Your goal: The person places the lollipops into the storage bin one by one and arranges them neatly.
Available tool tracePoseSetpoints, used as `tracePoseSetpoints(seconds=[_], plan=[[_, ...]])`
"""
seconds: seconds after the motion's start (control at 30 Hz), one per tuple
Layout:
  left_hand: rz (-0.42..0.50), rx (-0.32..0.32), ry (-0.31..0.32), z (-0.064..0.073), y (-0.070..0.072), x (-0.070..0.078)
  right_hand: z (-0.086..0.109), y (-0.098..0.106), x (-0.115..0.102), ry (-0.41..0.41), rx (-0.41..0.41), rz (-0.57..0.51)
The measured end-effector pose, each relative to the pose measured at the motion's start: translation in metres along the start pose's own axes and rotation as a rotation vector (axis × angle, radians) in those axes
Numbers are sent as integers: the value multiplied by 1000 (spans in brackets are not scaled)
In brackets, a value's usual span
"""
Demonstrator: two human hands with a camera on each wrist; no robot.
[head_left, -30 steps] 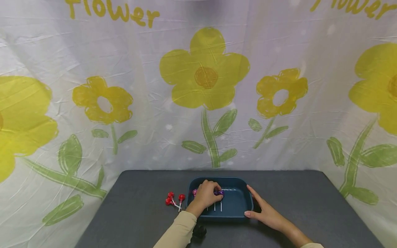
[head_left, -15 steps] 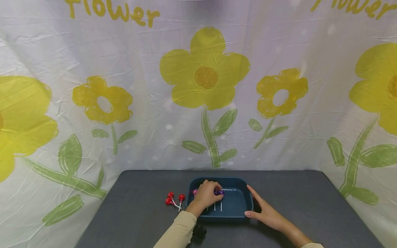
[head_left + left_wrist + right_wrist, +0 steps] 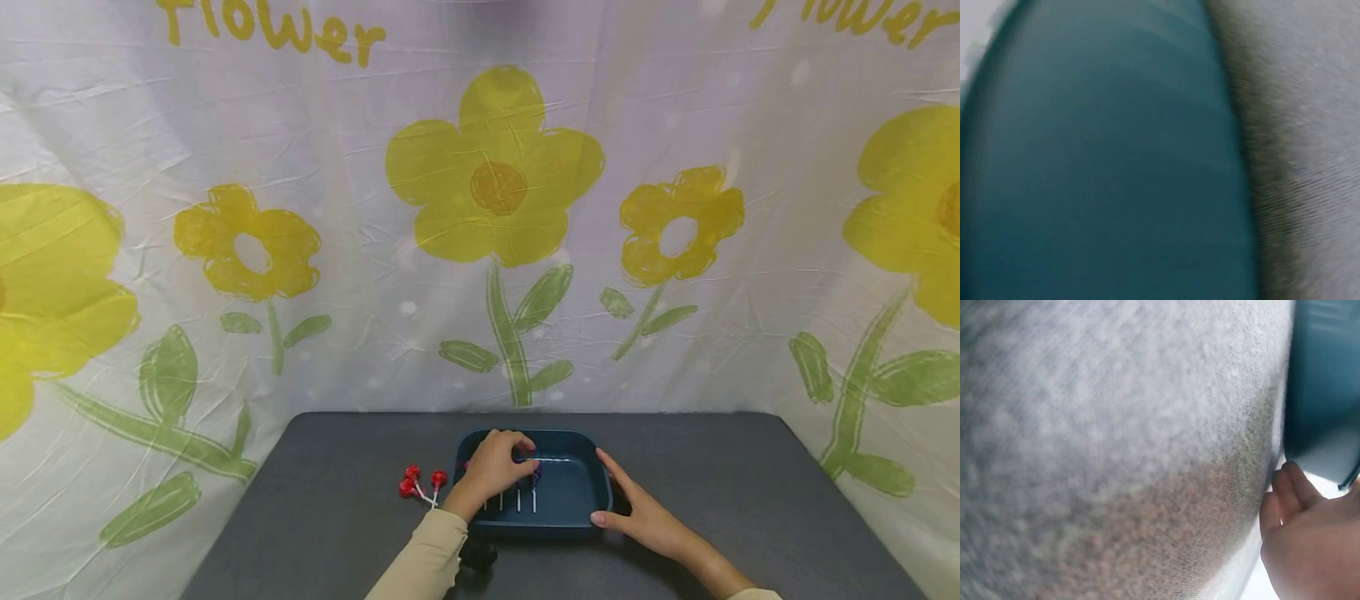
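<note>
A dark blue rectangular tray (image 3: 573, 492) rests on the table. Inside it, several lollipops lie side by side, white sticks toward the front. The rightmost, a purple lollipop (image 3: 535, 492), is by my left thumb. My left hand (image 3: 497, 467) is over the tray's left half, with a gap between thumb and index finger. It covers most of the other lollipop heads. At the tray's right end, my right hand (image 3: 641, 514) rests its spread thumb and fingers on the wall. In the right wrist view, the fingers (image 3: 1291, 490) touch the tray's outer side.
Three red lollipops (image 3: 438, 478) lie on the grey table (image 3: 337, 517) left of the tray. A black device (image 3: 477, 554) is under the left wrist. Behind the table hangs a white cloth (image 3: 360, 350) with yellow flowers. The left wrist view shows mainly the tray's wall (image 3: 1116, 162).
My left hand has shifted slightly up and left, its thumb and index finger parting from the purple lollipop. The right hand and tray have stayed put.
</note>
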State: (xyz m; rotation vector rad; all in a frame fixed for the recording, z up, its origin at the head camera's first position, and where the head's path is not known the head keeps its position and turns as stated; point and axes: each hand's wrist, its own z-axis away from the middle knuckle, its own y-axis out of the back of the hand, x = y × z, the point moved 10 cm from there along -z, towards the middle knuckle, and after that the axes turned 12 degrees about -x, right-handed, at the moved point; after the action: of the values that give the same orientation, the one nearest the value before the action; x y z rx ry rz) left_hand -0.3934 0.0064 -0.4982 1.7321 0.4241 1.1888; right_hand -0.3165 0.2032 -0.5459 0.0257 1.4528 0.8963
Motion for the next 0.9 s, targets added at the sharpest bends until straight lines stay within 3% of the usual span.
tracePoseSetpoints(seconds=[0.27, 0.47, 0.73, 0.9], plan=[[69, 18, -41, 10, 37, 7, 0, 0, 2, -6, 2, 7], [83, 45, -36, 28, 69, 2, -1, 0, 3, 0, 0, -1], [114, 155, 39, 63, 111, -31, 0, 0, 3, -1, -6, -10], [119, 193, 89, 81, 123, -58, 0, 0, 1, 4, -6, -7]])
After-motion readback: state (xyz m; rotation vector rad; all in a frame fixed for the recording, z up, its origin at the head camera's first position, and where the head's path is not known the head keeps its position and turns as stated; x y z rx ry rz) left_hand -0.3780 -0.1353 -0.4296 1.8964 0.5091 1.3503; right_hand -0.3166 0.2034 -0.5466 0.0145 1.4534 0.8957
